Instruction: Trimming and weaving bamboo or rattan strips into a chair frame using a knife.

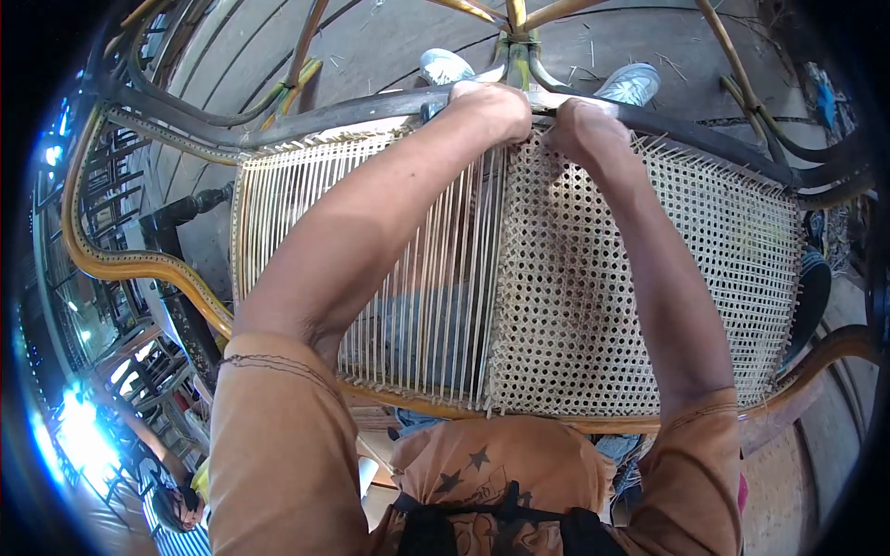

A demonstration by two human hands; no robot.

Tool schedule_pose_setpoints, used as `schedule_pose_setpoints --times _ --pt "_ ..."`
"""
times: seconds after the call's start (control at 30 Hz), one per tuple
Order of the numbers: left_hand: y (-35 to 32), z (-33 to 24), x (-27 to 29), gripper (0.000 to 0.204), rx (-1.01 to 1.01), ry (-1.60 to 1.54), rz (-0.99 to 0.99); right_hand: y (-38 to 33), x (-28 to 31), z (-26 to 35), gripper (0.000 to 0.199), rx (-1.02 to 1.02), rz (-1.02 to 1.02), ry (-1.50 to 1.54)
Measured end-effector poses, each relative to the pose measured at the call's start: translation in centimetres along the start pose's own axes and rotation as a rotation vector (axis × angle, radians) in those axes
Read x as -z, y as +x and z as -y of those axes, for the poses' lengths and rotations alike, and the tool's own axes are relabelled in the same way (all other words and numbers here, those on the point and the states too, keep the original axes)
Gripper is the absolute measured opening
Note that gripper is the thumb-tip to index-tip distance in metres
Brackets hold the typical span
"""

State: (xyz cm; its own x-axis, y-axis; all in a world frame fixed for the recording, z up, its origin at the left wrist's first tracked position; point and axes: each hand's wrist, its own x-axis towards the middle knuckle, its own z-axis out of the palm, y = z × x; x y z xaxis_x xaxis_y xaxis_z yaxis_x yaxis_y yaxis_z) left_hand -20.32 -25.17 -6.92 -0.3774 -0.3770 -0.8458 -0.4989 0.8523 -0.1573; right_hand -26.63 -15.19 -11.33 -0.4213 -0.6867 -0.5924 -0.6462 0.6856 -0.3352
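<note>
A cane chair seat [575, 306] lies flat before me, its right half woven into an open lattice and its left half [306, 195] strung only with parallel pale strands. Both my hands reach to the far dark frame rail [324, 116]. My left hand [491, 104] is curled over the rail at the edge where the weave ends. Just to its right my right hand [584, 125] is closed at the rail over the woven part. What the fingers pinch is hidden; it looks like a cane strand.
A curved wooden frame edge [148, 269] bounds the seat at left and near me. Bamboo frame legs [519, 28] stand beyond the rail, with my two pale shoes [630, 85] on the plank floor. More dark chair frames [176, 218] stack at left.
</note>
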Motion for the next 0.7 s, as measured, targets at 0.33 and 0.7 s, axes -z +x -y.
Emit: schedule_pose_setpoints --times 0.33,0.7 --pt "-3.1 5.2 -3.4 0.031 0.108 -0.137 0.006 -0.9 -0.5 0.4 0.022 0.186 -0.454 -0.181" --pt "-4.8 4.2 -2.0 0.045 -0.025 -0.2 -0.299 0.4 -2.7 -0.4 0.018 0.391 -0.036 0.554"
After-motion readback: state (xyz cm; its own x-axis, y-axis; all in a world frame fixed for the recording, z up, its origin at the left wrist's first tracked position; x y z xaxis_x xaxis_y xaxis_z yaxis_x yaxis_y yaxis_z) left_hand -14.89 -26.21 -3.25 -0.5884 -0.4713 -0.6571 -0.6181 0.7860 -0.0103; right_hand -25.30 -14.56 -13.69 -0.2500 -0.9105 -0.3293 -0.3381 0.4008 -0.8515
